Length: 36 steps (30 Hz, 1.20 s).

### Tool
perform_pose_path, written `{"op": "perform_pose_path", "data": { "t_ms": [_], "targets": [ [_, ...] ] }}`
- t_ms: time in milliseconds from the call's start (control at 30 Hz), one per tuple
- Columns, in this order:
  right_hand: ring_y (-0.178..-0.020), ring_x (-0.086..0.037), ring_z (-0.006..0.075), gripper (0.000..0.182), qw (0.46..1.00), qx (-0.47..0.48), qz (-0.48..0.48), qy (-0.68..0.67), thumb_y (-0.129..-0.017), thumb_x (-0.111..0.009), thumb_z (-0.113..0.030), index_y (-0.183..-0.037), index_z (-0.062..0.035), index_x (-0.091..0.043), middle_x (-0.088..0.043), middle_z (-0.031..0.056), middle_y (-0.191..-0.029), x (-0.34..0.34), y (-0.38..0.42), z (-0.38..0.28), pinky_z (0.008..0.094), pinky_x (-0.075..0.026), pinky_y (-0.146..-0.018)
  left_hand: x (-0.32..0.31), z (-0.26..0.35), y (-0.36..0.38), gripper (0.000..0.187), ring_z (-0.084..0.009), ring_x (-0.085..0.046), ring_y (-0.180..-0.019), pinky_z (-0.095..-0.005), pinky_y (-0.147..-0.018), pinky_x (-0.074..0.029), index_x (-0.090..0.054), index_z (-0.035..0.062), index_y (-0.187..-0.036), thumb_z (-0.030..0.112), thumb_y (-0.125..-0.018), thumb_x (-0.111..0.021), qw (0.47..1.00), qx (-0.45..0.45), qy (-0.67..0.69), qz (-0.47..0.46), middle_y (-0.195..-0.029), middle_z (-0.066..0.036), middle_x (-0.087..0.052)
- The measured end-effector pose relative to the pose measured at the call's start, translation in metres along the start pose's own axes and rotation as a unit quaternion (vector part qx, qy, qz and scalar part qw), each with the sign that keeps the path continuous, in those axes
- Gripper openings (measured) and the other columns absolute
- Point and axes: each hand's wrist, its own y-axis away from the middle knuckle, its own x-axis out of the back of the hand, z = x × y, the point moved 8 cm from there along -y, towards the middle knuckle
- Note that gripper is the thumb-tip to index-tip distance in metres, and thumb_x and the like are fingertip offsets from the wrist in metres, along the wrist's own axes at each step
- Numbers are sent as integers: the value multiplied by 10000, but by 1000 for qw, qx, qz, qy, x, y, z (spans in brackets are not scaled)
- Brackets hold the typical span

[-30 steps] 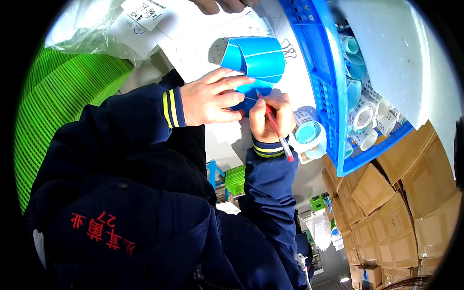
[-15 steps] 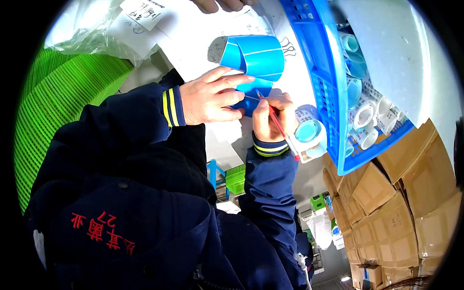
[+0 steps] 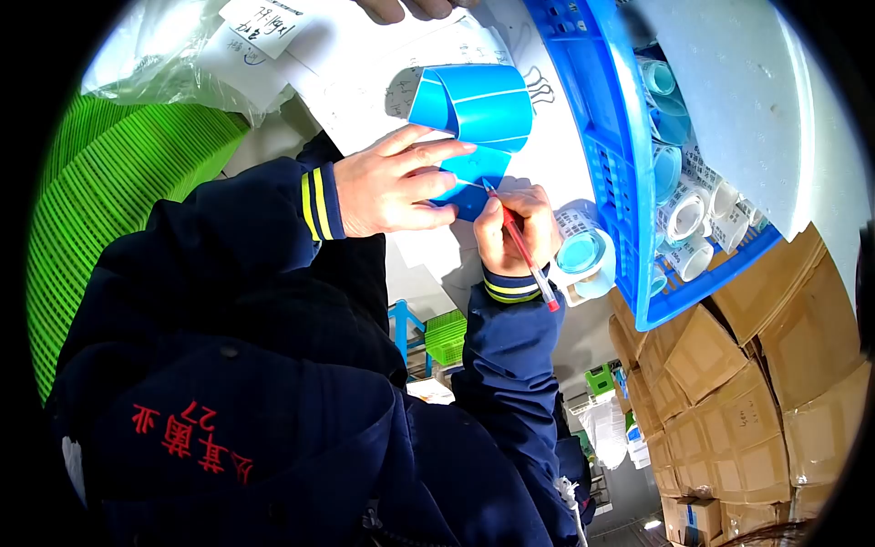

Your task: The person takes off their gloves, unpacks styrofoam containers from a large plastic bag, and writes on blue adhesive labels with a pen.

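Observation:
A strip of blue labels (image 3: 493,108) lies on the white work surface, its far part curled over in a loop. My left hand (image 3: 396,180) rests with fingers stretched and spread across the strip's left edge, holding nothing. A red pen (image 3: 522,244) is pinched in my right hand (image 3: 518,228), its tip touching or just above the strip's near flat part. Any fresh mark under the tip is too small to make out. Beside my right wrist stand rolls of labels (image 3: 581,253), one with a blue core.
A blue plastic basket (image 3: 616,173) with several label rolls stands to the right. Written papers (image 3: 369,87) and a binder clip (image 3: 540,87) lie near the strip. Another person's fingers (image 3: 406,9) show at the top. Green crates (image 3: 118,182) stack left, cardboard boxes (image 3: 729,410) lower right.
The pen tip has shifted slightly toward me along the strip, and the pen's back end has swung down. My left hand stays flat in place; the view has moved a little.

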Motion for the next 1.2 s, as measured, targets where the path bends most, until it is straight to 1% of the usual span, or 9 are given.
{"op": "perform_pose_path", "data": {
  "t_ms": [33,100,233,433,500,600,1033,1100,1200],
  "targets": [
    [-561,-554,228,148,1000,0,0,0,-704,-644,12,-771,-25,-517,-573,101,-651,0,1,1,308,-450,-519,0,0,0,165,-287,-482,-1213,-475,-1020,-335,-645,217,-885,190,-722,-653,1000,1,2,3,-995,-37,-537],
    [-561,-554,233,148,1000,1,31,0,-694,-638,19,-766,-25,-517,-574,105,-656,5,4,3,312,-450,-517,-1,0,1,167,-287,-482,-1213,-475,-1019,-335,-645,218,-885,191,-721,-655,1000,-1,0,5,-992,-37,-535],
    [-549,-547,232,149,1000,19,18,-3,-682,-634,26,-758,-26,-518,-564,101,-642,2,0,1,308,-444,-505,-1,0,0,174,-288,-481,-1213,-474,-1021,-336,-644,220,-885,195,-715,-663,1000,-1,2,8,-987,-38,-532],
    [-531,-538,228,149,1000,-10,0,14,-678,-638,20,-748,-28,-515,-551,99,-623,3,2,2,305,-435,-489,-1,0,0,177,-280,-482,-1212,-468,-1017,-342,-640,215,-878,196,-705,-670,1000,-1,-6,7,-987,-35,-534],
    [-529,-535,227,148,999,-13,28,-17,-678,-636,19,-749,-28,-515,-550,99,-621,5,4,6,306,-433,-487,0,0,0,177,-278,-483,-1211,-467,-1015,-344,-640,215,-877,194,-704,-670,1000,-1,-3,8,-987,-34,-534],
    [-527,-534,227,143,1000,2,28,-10,-683,-633,18,-749,-27,-515,-548,99,-619,4,5,7,305,-429,-484,0,0,0,179,-277,-485,-1210,-464,-1012,-348,-640,214,-878,190,-703,-668,1000,1,-2,9,-987,-33,-534],
    [-526,-525,230,135,999,0,31,15,-691,-624,11,-755,-25,-510,-548,100,-626,6,4,4,313,-429,-490,0,0,0,201,-284,-487,-1205,-462,-1001,-357,-648,221,-896,178,-701,-666,1000,-1,-2,3,-983,-38,-532],
    [-530,-525,229,133,999,13,37,6,-691,-619,15,-753,-25,-508,-545,97,-627,6,1,1,310,-426,-487,-1,0,1,203,-286,-488,-1204,-463,-1001,-356,-648,222,-900,175,-702,-663,1000,0,-1,5,-984,-38,-533],
    [-532,-522,227,130,998,-3,54,15,-692,-613,20,-751,-25,-506,-543,94,-624,10,6,4,310,-423,-486,0,0,0,210,-287,-489,-1203,-464,-1000,-356,-647,223,-907,172,-704,-659,1000,-2,-1,7,-985,-39,-534]
  ]
}}
